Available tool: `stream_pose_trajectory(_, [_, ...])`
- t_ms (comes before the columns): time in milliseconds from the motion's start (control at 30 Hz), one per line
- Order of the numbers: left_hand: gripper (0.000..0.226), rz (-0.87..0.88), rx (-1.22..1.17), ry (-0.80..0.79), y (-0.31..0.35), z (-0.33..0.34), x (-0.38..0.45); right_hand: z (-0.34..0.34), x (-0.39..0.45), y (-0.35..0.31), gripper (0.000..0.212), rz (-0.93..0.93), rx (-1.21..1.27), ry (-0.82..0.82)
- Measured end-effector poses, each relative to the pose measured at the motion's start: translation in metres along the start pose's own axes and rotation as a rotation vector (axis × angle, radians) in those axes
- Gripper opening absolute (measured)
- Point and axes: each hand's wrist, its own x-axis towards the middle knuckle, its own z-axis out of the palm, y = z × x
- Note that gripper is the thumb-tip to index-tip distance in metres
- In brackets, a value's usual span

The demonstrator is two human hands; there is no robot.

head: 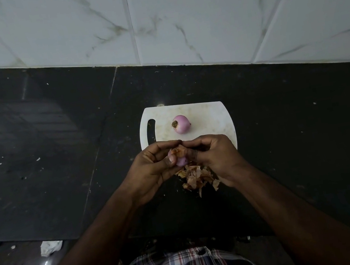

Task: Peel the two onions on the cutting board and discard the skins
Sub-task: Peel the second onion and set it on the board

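A small purple onion sits between both hands, just above the near edge of the white cutting board. My left hand grips it with curled fingers and thumb. My right hand pinches a flap of brown papery skin at the onion's top. A second onion, smooth, purple and bare of brown skin, lies on the board with its root end pointing left. A heap of loose brown skins lies on the black counter under my hands.
The black stone counter stretches left and right, backed by a white marble-tiled wall. Crumpled white scraps lie on the dark floor at lower left. The counter's front edge runs just before my checked shirt.
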Motion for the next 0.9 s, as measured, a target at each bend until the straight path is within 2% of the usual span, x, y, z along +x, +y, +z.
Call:
stream_pose_trajectory(200, [0.037, -0.035, 0.032, -0.075, 0.001, -0.002, -0.003, -0.002, -0.001, 0.002, 0.012, 0.164, 0.168, 0.053])
stream_pose_trajectory(367, [0.051, -0.070, 0.029, -0.003, 0.001, 0.002, 0.001, 0.001, 0.000, 0.006, 0.016, 0.099, 0.059, 0.087])
stream_pose_trajectory(433, [0.048, -0.101, 0.052, 0.027, 0.001, 0.002, 0.000, 0.002, -0.001, 0.005, 0.024, 0.062, -0.037, 0.090])
stream_pose_trajectory(500, [0.044, -0.118, 0.050, 0.015, 0.001, 0.001, -0.001, 0.000, -0.001, 0.005, 0.035, 0.084, -0.016, 0.100])
stream_pose_trajectory(633, [0.046, -0.107, 0.014, -0.025, -0.001, -0.001, -0.002, 0.000, -0.002, 0.002, 0.014, 0.175, 0.143, 0.145])
stream_pose_trajectory(700, [0.045, -0.101, 0.004, -0.056, -0.001, -0.002, -0.002, 0.001, -0.001, 0.002, 0.015, 0.160, 0.088, 0.167])
stream_pose_trajectory(833, [0.046, -0.095, -0.019, -0.072, -0.001, -0.001, -0.002, -0.007, 0.001, 0.005, 0.015, 0.062, -0.201, 0.267])
stream_pose_trajectory(900, [0.047, -0.091, 0.009, -0.047, 0.000, -0.001, -0.002, -0.009, -0.001, 0.000, 0.018, 0.003, -0.350, 0.201])
